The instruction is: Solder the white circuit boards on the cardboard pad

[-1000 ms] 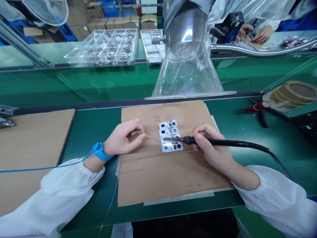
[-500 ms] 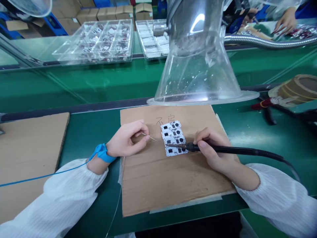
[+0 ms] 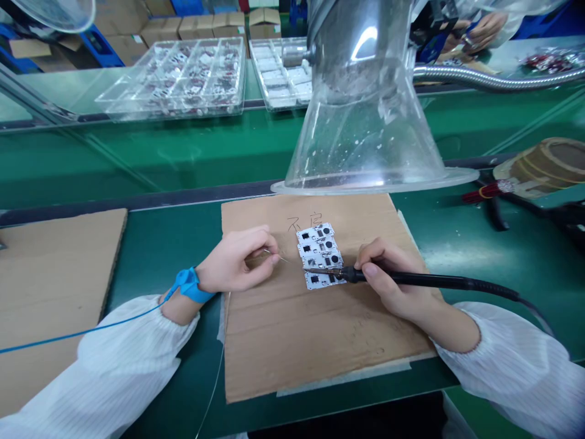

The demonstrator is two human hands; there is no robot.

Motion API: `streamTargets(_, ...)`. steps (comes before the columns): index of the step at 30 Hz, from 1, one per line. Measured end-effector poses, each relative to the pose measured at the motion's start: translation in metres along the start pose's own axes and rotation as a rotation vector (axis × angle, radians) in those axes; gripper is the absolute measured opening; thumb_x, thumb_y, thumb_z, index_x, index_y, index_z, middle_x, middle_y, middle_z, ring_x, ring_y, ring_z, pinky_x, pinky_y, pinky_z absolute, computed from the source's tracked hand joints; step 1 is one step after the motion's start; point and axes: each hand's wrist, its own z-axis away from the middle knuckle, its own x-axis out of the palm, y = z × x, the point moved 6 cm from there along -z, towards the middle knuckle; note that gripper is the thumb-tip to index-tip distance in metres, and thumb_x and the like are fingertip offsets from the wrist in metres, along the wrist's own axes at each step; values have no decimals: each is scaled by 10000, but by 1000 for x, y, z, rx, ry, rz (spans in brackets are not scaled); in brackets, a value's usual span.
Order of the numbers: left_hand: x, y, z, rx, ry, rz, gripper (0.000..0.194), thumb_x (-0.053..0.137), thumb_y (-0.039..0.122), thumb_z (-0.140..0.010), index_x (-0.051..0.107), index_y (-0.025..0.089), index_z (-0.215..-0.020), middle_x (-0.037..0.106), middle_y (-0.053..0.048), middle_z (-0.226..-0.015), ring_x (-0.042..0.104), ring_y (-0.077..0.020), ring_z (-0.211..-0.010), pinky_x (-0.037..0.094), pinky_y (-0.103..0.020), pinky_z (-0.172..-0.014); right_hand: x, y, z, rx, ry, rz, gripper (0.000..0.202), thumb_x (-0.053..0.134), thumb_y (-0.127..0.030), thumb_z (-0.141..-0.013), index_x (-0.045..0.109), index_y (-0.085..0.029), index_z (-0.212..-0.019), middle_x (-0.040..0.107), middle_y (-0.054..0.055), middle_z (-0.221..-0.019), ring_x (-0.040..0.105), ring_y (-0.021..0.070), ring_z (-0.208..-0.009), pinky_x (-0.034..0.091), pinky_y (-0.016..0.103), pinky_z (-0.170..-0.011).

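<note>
A white circuit board panel [image 3: 321,246] with black components lies on a cardboard sheet [image 3: 292,341]. My right hand [image 3: 395,277] grips a black soldering iron [image 3: 420,278], its tip reaching over the lower part of the panel; whether the tip touches cannot be told. To the left of the panel, my left hand [image 3: 242,259] pinches a thin solder wire [image 3: 280,257], whose free end points toward the panel and stops short of it. A blue wrist strap [image 3: 192,285] circles my left wrist.
A clear fume hood [image 3: 365,146] hangs above the far edge of the cardboard. Parts trays [image 3: 183,76] stand behind on a ledge. To the right lie red-handled pliers [image 3: 482,193] and a tape-wrapped roll [image 3: 543,164]. A co-worker's hands [image 3: 484,30] show at top right.
The soldering iron has shifted very slightly left and down. My left hand has moved slightly with the solder wire. The co-worker's hand has drawn left, away from the red parts.
</note>
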Motion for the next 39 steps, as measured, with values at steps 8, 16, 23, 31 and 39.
streamTargets(8,1,1,-1,-4,-9,-6,92,616,115,-956,581,195,-927,429,74,-688,397,-69,-548,302,-210,-513,0,7,3,37,38,-11,120,582,-331,-1056,619,-249,-976,607,13,-834,558,151,-714,435,304,-639)
streamTargets(16,1,0,-1,-19,0,-24,85,603,132,-971,581,193,-916,419,76,-676,403,-71,-539,305,-216,-513,-1,4,-1,47,94,-104,148,566,-324,-1068,611,-243,-952,611,2,-832,573,127,-685,445,281,-611)
streamTargets(23,4,-1,-2,-23,-34,-49,77,601,154,-977,580,196,-916,443,69,-667,426,-80,-536,305,-220,-509,1,6,0,66,43,9,158,585,-353,-1058,621,-241,-952,621,11,-822,564,142,-695,436,293,-622)
streamTargets(31,5,-2,-2,-52,-39,-61,90,578,184,-989,577,196,-900,451,60,-670,425,-88,-538,305,-230,-517,-1,-2,-6,79,106,-75,235,558,-381,-1070,608,-233,-895,602,3,-760,561,128,-634,430,284,-577)
streamTargets(39,5,-2,-3,-40,-40,-61,92,591,175,-995,574,200,-909,443,67,-675,432,-85,-552,305,-224,-523,0,0,-6,72,111,-73,218,569,-368,-1068,611,-231,-904,607,1,-779,572,119,-638,433,273,-566)
